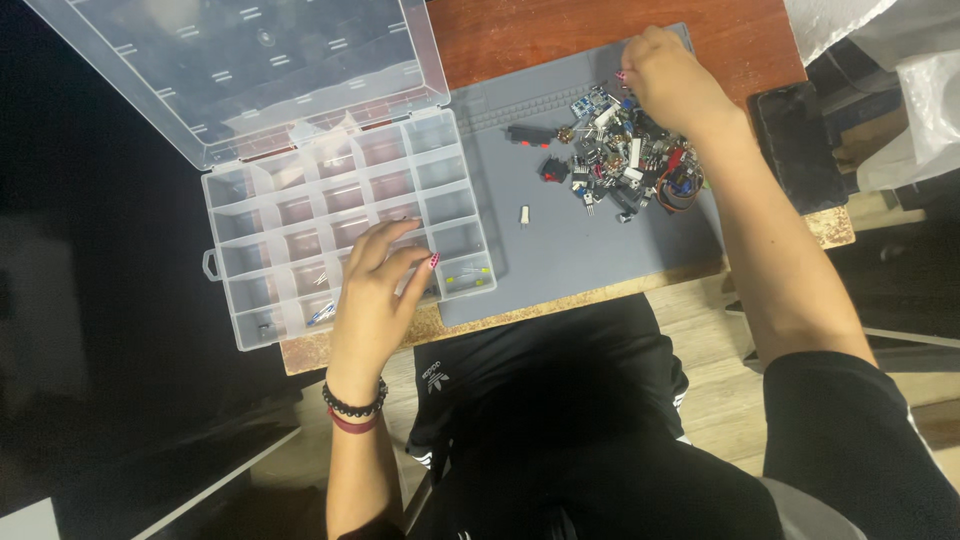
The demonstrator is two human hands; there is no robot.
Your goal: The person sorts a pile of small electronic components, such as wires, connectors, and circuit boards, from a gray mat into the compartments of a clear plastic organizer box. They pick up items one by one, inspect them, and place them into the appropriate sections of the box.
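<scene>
A clear plastic organiser box [250, 215] with many small compartments lies open on the wooden table, its lid [240, 70] folded back. My left hand [375, 295] rests flat on the box's near right compartments, fingers spread, holding nothing. A few small parts lie in the near compartments. My right hand [670, 80] reaches into the far side of a pile of small electronic parts [625, 160] on a grey mat [560, 260], fingertips pinched together at the pile; whether they hold a part is hidden.
A small white part [523, 214] lies alone on the mat, and a red-and-black switch [552, 170] sits beside the pile. A dark phone [798, 145] lies at the table's right edge. White plastic bags [920, 90] sit at the far right.
</scene>
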